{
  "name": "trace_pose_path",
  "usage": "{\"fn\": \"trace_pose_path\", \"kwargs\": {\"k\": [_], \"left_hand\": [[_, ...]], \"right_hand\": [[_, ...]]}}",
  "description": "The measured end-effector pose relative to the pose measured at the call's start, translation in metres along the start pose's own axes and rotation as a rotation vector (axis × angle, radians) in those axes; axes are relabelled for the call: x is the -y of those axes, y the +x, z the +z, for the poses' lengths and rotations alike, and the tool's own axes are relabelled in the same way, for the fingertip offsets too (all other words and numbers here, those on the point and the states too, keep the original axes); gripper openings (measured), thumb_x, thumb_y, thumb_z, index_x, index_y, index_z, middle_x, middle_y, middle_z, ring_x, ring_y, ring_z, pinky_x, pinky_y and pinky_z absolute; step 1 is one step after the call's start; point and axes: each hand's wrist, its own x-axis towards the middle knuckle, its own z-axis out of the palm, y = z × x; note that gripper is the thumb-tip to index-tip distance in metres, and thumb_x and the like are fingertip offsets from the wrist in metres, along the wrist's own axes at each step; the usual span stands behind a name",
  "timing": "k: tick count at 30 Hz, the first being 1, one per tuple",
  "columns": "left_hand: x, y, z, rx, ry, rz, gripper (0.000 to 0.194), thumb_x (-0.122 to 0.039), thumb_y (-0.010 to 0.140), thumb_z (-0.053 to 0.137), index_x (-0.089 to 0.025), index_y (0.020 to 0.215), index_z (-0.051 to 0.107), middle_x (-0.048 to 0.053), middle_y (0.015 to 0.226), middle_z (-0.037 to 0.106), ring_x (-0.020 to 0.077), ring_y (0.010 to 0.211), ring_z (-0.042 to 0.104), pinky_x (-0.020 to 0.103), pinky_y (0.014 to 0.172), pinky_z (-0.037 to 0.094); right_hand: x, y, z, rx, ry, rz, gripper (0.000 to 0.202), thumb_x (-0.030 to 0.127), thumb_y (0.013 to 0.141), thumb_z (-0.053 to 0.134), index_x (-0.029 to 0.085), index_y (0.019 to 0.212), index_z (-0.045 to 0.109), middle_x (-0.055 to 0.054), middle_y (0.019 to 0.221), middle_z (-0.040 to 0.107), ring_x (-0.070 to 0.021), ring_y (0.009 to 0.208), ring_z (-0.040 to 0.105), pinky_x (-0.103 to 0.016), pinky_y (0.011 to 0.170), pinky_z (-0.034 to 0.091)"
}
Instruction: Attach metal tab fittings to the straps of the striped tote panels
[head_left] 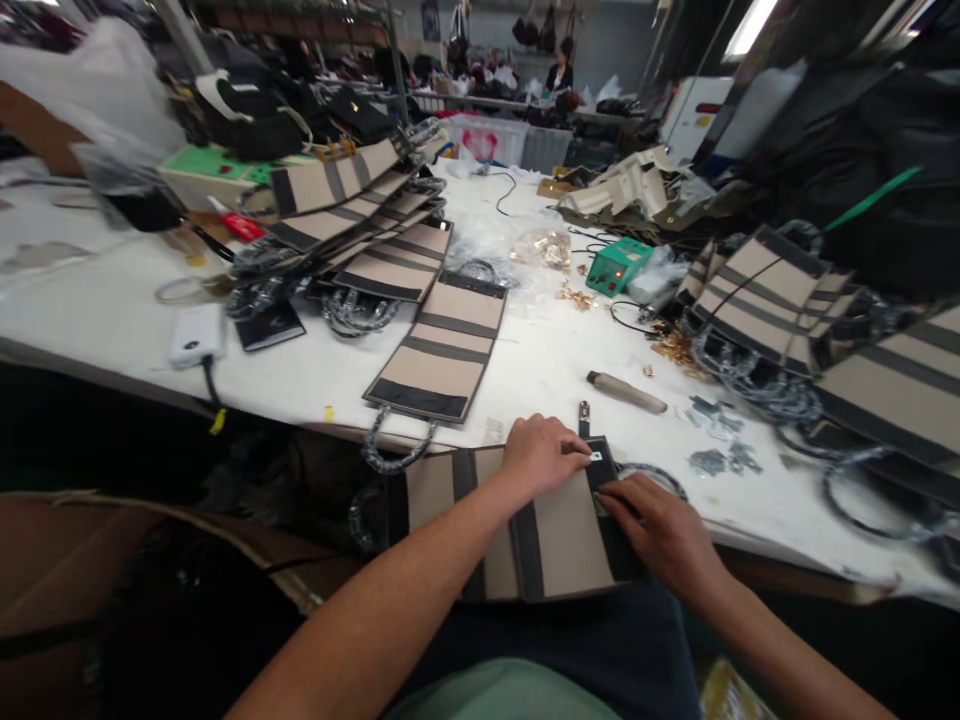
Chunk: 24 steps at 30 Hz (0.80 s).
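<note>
A beige bag panel (pixel 574 545) with dark bands and black ends lies across my lap and the table's front edge. My left hand (pixel 541 455) is closed above its black end, fingertips together beside a small silver metal plate (pixel 596 457). Whether those fingers hold anything is hidden. My right hand (pixel 666 522) grips the same black end from the right, its fingertips over the strip. A short black strap with a metal clasp (pixel 584 412) sticks up past the panel's far edge. A plastic-wrapped ring handle (pixel 656 475) shows behind my right hand.
Another panel (pixel 446 345) lies just ahead, near stacked panels (pixel 345 190) at left. A cutter-like tool (pixel 628 392), small metal plates (pixel 720 455) and a green box (pixel 619 265) are on the table (pixel 540 365). More panels (pixel 765 290) stand right; a power bank (pixel 196 335) lies left.
</note>
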Motion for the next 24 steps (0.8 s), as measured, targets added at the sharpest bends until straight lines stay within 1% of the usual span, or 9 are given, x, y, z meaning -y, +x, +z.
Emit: {"fn": "trace_pose_path", "kwargs": {"k": [4, 8, 10, 14, 16, 18, 20, 22, 24], "left_hand": [[0.002, 0.001, 0.004, -0.017, -0.038, 0.0, 0.014, -0.043, 0.085, 0.071, -0.037, 0.094, 0.081, -0.003, 0.105, 0.077, 0.0243, 0.103, 0.064, 0.042, 0.09, 0.045], [0.006, 0.005, 0.007, -0.02, -0.081, 0.029, 0.013, -0.041, 0.085, 0.071, -0.036, 0.092, 0.081, -0.003, 0.102, 0.077, 0.0246, 0.101, 0.063, 0.041, 0.09, 0.045], [0.007, 0.005, 0.007, -0.022, -0.082, 0.032, 0.012, -0.04, 0.085, 0.071, -0.036, 0.091, 0.081, -0.003, 0.102, 0.077, 0.0244, 0.1, 0.064, 0.04, 0.089, 0.045], [0.006, 0.005, 0.006, -0.024, -0.064, 0.029, 0.014, -0.04, 0.086, 0.07, -0.037, 0.092, 0.081, -0.002, 0.102, 0.077, 0.0252, 0.101, 0.064, 0.041, 0.09, 0.045], [0.005, 0.005, 0.005, -0.018, -0.057, 0.029, 0.014, -0.04, 0.085, 0.07, -0.037, 0.092, 0.081, -0.002, 0.102, 0.077, 0.0258, 0.102, 0.064, 0.042, 0.091, 0.046], [0.004, 0.006, 0.005, -0.008, -0.051, 0.025, 0.014, -0.04, 0.085, 0.07, -0.037, 0.092, 0.081, -0.002, 0.102, 0.077, 0.0258, 0.102, 0.065, 0.042, 0.091, 0.046], [0.004, 0.008, 0.003, 0.006, -0.046, 0.017, 0.014, -0.039, 0.085, 0.069, -0.038, 0.091, 0.082, -0.003, 0.103, 0.077, 0.0251, 0.103, 0.065, 0.04, 0.091, 0.047], [0.003, 0.011, 0.001, 0.029, -0.041, 0.001, 0.015, -0.04, 0.085, 0.069, -0.038, 0.092, 0.082, -0.003, 0.103, 0.078, 0.0239, 0.102, 0.066, 0.038, 0.089, 0.047], [0.002, 0.015, -0.001, 0.058, -0.035, -0.025, 0.015, -0.041, 0.084, 0.069, -0.037, 0.092, 0.082, -0.003, 0.103, 0.078, 0.0228, 0.1, 0.067, 0.035, 0.085, 0.048]], "right_hand": [[0.003, 0.003, -0.005, 0.025, 0.039, -0.004, 0.021, 0.034, 0.101, 0.051, 0.027, 0.106, 0.071, -0.007, 0.092, 0.068, -0.0245, 0.087, 0.067, -0.038, 0.078, 0.053], [-0.001, 0.0, -0.009, -0.005, 0.142, 0.014, 0.025, 0.032, 0.1, 0.055, 0.026, 0.12, 0.067, -0.008, 0.102, 0.067, -0.0235, 0.095, 0.066, -0.038, 0.085, 0.054], [-0.003, -0.002, -0.013, -0.001, 0.148, 0.026, 0.023, 0.031, 0.099, 0.056, 0.026, 0.117, 0.069, -0.008, 0.102, 0.067, -0.023, 0.095, 0.066, -0.038, 0.086, 0.055], [-0.004, 0.004, -0.03, 0.076, 0.102, 0.033, 0.019, 0.032, 0.098, 0.057, 0.028, 0.105, 0.075, -0.005, 0.096, 0.069, -0.0215, 0.09, 0.067, -0.036, 0.082, 0.055], [-0.008, 0.018, -0.041, 0.005, 0.073, 0.052, 0.02, 0.034, 0.097, 0.059, 0.028, 0.106, 0.075, -0.005, 0.098, 0.07, -0.0207, 0.086, 0.068, -0.034, 0.08, 0.054], [-0.015, 0.041, -0.05, -0.166, 0.031, 0.078, 0.022, 0.036, 0.097, 0.059, 0.027, 0.11, 0.074, -0.007, 0.104, 0.071, -0.0212, 0.087, 0.068, -0.034, 0.08, 0.054], [-0.027, 0.07, -0.053, -0.309, -0.041, 0.078, 0.027, 0.037, 0.096, 0.06, 0.025, 0.115, 0.072, -0.009, 0.114, 0.069, -0.0242, 0.099, 0.067, -0.037, 0.088, 0.053], [-0.04, 0.101, -0.048, -0.312, -0.137, 0.063, 0.034, 0.039, 0.093, 0.063, 0.022, 0.122, 0.07, -0.011, 0.124, 0.067, -0.0277, 0.113, 0.062, -0.041, 0.099, 0.048], [-0.051, 0.128, -0.039, -0.206, -0.238, 0.071, 0.042, 0.043, 0.091, 0.067, 0.021, 0.127, 0.068, -0.013, 0.128, 0.066, -0.0303, 0.117, 0.059, -0.043, 0.102, 0.045]]}}
